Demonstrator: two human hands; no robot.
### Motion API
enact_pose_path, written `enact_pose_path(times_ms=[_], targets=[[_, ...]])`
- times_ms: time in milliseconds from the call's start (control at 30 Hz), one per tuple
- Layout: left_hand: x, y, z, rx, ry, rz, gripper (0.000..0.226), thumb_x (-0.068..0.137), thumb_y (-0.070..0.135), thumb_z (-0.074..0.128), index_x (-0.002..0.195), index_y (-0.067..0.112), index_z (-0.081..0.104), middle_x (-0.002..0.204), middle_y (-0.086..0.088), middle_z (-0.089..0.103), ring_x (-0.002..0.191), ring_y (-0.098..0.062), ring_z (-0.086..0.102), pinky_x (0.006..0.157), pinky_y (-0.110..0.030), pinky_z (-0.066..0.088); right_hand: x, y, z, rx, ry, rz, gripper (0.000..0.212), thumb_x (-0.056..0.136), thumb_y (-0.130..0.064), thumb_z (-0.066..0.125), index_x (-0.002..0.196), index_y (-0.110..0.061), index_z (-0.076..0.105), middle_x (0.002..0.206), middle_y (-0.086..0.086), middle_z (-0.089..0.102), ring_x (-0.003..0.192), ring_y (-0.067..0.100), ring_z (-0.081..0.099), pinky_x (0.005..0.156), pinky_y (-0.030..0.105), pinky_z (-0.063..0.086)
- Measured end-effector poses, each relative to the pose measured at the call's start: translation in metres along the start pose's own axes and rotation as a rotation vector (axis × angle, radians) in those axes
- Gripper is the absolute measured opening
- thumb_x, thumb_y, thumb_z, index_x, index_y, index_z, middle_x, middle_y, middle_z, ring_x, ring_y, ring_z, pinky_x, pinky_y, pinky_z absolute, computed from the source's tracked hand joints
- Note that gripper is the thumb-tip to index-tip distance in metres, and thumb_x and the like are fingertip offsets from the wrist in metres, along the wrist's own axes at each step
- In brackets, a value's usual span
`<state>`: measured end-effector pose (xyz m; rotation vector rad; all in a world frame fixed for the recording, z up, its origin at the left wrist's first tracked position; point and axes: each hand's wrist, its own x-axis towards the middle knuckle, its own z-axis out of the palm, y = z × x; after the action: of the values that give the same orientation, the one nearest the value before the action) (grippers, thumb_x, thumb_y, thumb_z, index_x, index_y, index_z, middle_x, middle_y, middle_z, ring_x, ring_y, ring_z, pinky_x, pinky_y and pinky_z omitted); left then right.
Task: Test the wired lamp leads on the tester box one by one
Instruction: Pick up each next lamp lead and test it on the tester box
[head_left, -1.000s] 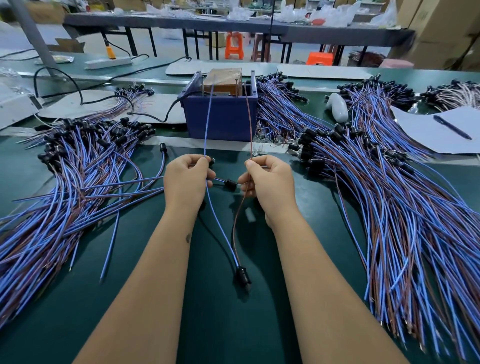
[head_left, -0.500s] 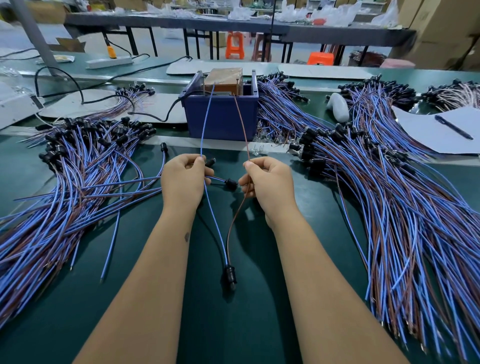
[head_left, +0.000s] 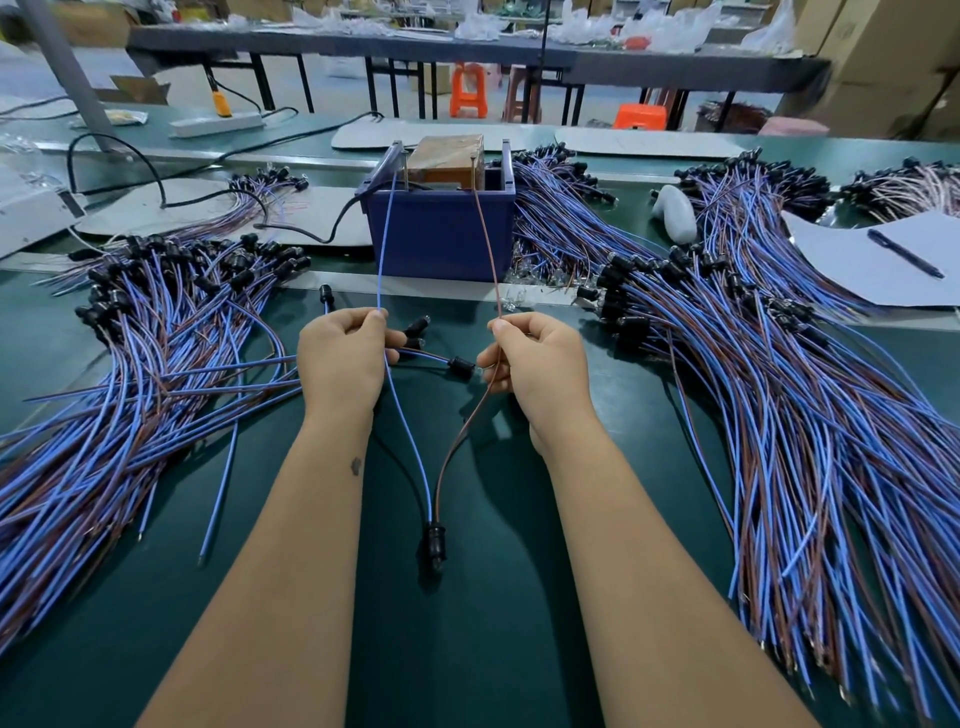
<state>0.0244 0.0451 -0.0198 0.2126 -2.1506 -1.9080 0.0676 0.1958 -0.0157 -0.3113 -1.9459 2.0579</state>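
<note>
Since a second ago both hands have spread apart, left hand (head_left: 343, 358) pinching the thin blue wire (head_left: 385, 244) and right hand (head_left: 530, 358) the thin brown wire (head_left: 485, 239), each running straight away to the far dark-blue tester box (head_left: 441, 234), its black lamp holder (head_left: 435, 540) hanging nearest.

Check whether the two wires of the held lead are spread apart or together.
Spread: left hand holds the blue wire, right hand the brown wire, forming a V above the lamp holder.

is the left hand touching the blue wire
Touching. The head view shows the left hand pinching the blue wire between thumb and fingertip, the wire running up from that pinch to the tester box.
</note>
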Motion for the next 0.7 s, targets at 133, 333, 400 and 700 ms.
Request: enact_pose_path(times_ms=[133,333,400,700], targets=[[0.0003,-0.0002,0.0008,0.007,0.0,0.001,0.022,0.096,0.018,0.055,0.077,0.025,0.066,0.056,0.015,0.067,0.044,0.003,0.051,0.056,-0.022,0.044,0.0003,-0.0003,0.0007,0.003,0.0,0.009,0.013,0.096,-0.012,0.054,0.085,-0.013,0.061,0.053,-0.002,0.063,0.045,0.009,0.053,0.044,0.02,0.044],[0.0007,0.0002,0.0013,-0.01,0.0,-0.001,0.02,0.096,0.018,0.056,0.079,0.023,0.066,0.057,0.013,0.068,0.045,0.002,0.05,0.059,-0.022,0.045,0.0008,-0.0004,0.001,-0.003,0.003,0.015,0.013,0.096,-0.012,0.055,0.085,-0.013,0.061,0.053,-0.003,0.063,0.045,0.01,0.053,0.043,0.02,0.043],[0.0007,-0.0001,0.0014,-0.015,-0.001,-0.002,0.02,0.096,0.018,0.055,0.081,0.023,0.066,0.056,0.013,0.067,0.045,0.002,0.05,0.06,-0.022,0.045,0.0008,-0.0003,0.0012,-0.009,0.004,0.014,0.013,0.096,-0.012,0.055,0.085,-0.013,0.062,0.053,-0.003,0.063,0.046,0.01,0.054,0.043,0.02,0.043],[0.0021,-0.0006,0.0024,-0.024,0.017,-0.014,0.015,0.097,0.016,0.054,0.089,0.018,0.068,0.055,0.012,0.067,0.044,0.002,0.049,0.055,-0.019,0.046,0.0007,-0.001,0.0011,-0.024,0.002,0.011,0.013,0.096,-0.012,0.055,0.085,-0.013,0.062,0.053,-0.003,0.063,0.046,0.009,0.053,0.044,0.019,0.043]])
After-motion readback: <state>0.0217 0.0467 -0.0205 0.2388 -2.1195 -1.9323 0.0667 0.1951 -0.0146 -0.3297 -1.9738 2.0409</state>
